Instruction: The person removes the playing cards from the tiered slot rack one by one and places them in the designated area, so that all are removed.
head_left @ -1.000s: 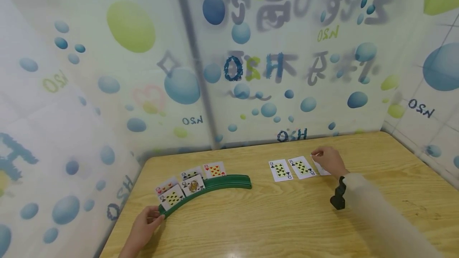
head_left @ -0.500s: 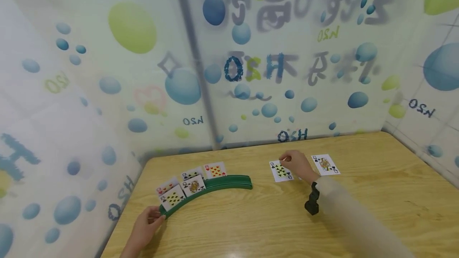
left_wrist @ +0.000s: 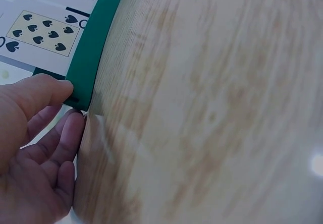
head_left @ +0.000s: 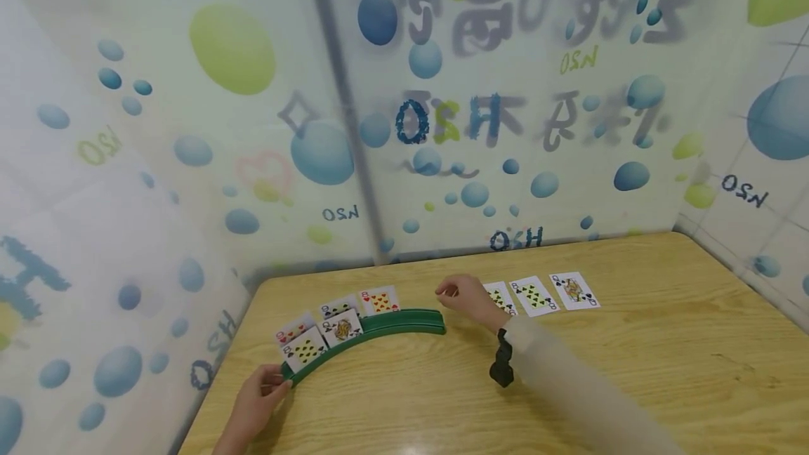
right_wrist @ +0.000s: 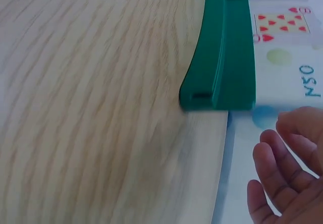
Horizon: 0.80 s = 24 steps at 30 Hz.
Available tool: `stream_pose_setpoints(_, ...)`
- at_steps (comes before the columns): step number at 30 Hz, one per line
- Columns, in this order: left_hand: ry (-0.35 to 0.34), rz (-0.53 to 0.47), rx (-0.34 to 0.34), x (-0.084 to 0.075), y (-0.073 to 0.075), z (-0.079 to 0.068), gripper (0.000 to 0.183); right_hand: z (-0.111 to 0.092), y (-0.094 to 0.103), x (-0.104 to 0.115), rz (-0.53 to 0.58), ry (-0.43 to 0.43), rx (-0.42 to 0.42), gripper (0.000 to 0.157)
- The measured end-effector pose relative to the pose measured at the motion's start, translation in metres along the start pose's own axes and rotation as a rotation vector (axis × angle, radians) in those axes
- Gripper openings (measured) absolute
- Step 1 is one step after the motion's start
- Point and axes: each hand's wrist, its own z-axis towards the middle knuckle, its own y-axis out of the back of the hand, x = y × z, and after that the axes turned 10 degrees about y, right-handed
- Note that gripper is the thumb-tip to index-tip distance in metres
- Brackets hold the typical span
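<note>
My left hand pinches the near left end of a curved green card holder, thumb on top in the left wrist view. In the holder's front row stand a spade card and a queen of clubs. Behind them are a red card, a black-suited card and a heart card. Just past the holder's right end, my right hand is in the air, fingers loosely bent, nothing between them. It partly covers a black-suited card on the table.
To the right on the wooden table lie another black-suited card and a queen, both face up. A wall covering with bubble prints stands behind the table and along its sides.
My right hand has moved left, from over the queen, past the other two loose cards, to near the holder's right end. My left hand has stayed on the holder.
</note>
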Motion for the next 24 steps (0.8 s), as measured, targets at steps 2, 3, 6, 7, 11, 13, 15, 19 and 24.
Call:
stream_pose_setpoints(2, 0.002, -0.002, 0.002, 0.000, 0.000, 0.000, 0.031, 0.004, -0.006, 0.006, 0.012, 0.013, 0.012, 0.013)
stream_pose_setpoints(3, 0.001, -0.002, 0.003, -0.001, 0.000, 0.000, 0.031, 0.006, -0.009, 0.008, 0.017, 0.017, 0.020, 0.013)
stream_pose_setpoints(6, 0.008, 0.003, 0.000, -0.001, 0.000, 0.001, 0.031, 0.011, -0.017, 0.011, 0.032, 0.047, 0.035, 0.013)
stream_pose_setpoints(7, 0.006, 0.005, 0.000, -0.002, 0.000, 0.001, 0.031, 0.013, -0.020, 0.012, 0.035, 0.055, 0.038, 0.013)
stream_pose_setpoints(11, 0.016, 0.009, -0.005, -0.003, 0.000, 0.001, 0.030, 0.018, -0.029, 0.014, 0.045, 0.101, 0.054, 0.013)
stream_pose_setpoints(13, 0.017, 0.007, -0.006, -0.002, 0.000, 0.000, 0.030, 0.020, -0.032, 0.017, 0.053, 0.104, 0.066, 0.013)
stream_pose_setpoints(15, 0.020, 0.004, -0.008, -0.001, 0.000, 0.000, 0.029, 0.022, -0.035, 0.019, 0.057, 0.094, 0.079, 0.012)
stream_pose_setpoints(19, 0.017, -0.001, -0.011, 0.001, -0.001, 0.001, 0.028, 0.025, -0.040, 0.021, 0.039, 0.077, 0.102, 0.011)
stream_pose_setpoints(24, 0.013, -0.003, -0.010, 0.001, -0.001, 0.002, 0.029, 0.027, -0.045, 0.021, 0.028, 0.097, 0.121, 0.010)
